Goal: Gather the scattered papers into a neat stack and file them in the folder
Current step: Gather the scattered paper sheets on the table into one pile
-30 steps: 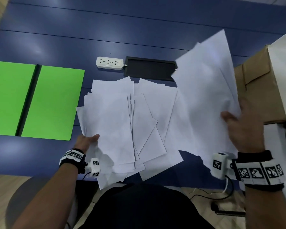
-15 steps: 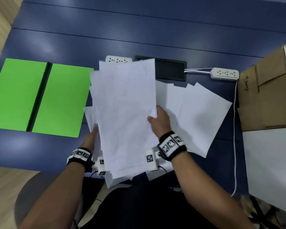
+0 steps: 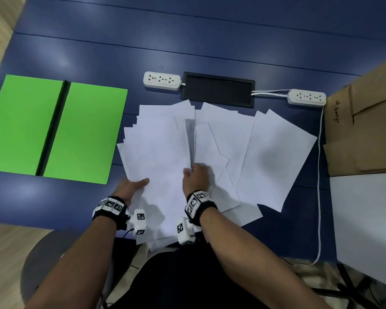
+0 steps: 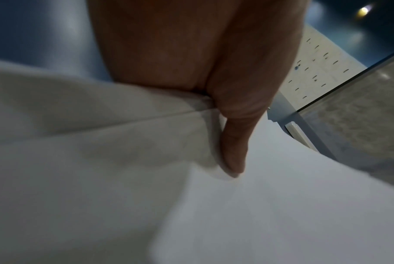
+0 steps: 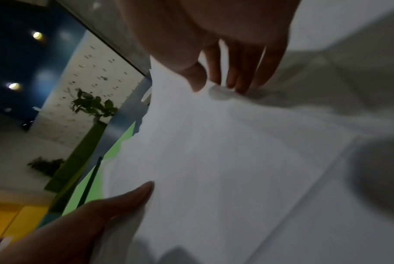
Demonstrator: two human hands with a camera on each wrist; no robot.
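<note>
White papers [image 3: 274,157] lie fanned over the middle of the blue table [image 3: 210,41]. A thicker pile of papers [image 3: 158,152] sits on their left side, its right edge a little raised. My left hand [image 3: 132,188] grips the pile's near left edge, thumb [image 4: 234,151] on top and fingers hidden beneath. My right hand [image 3: 196,177] holds the pile's raised right edge, with the thumb [image 5: 197,78] on the top sheet and the fingertips [image 5: 238,84] touching the paper beside it. The green folder [image 3: 54,128] lies open flat to the left, apart from the papers.
Two white power strips [image 3: 162,80] [image 3: 306,98] and a black cable hatch [image 3: 217,89] lie behind the papers. A white cord [image 3: 319,175] runs down the right side. A cardboard box [image 3: 363,121] and a white box [image 3: 366,219] stand at the right edge.
My right hand swung a bundle of sheets from the far right over to the left pile and lowered it there. My left hand stayed at the pile's left edge.
</note>
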